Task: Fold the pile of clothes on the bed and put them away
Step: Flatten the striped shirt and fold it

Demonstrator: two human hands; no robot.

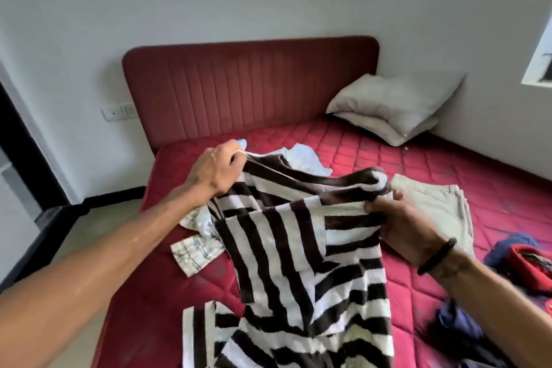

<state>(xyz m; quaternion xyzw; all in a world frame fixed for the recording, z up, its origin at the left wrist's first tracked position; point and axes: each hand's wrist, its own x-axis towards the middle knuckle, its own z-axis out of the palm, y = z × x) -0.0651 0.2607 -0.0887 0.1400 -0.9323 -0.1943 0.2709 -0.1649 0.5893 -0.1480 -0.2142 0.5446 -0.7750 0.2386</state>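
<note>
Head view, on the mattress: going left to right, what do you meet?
Patterned pale cloth → left hand → striped garment → right hand → folded beige garment → red and blue clothes.

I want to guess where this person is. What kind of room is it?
Most likely a bedroom. There is a bed with a red quilted mattress and a padded red headboard, and two pale pillows stacked in the far corner.
</note>
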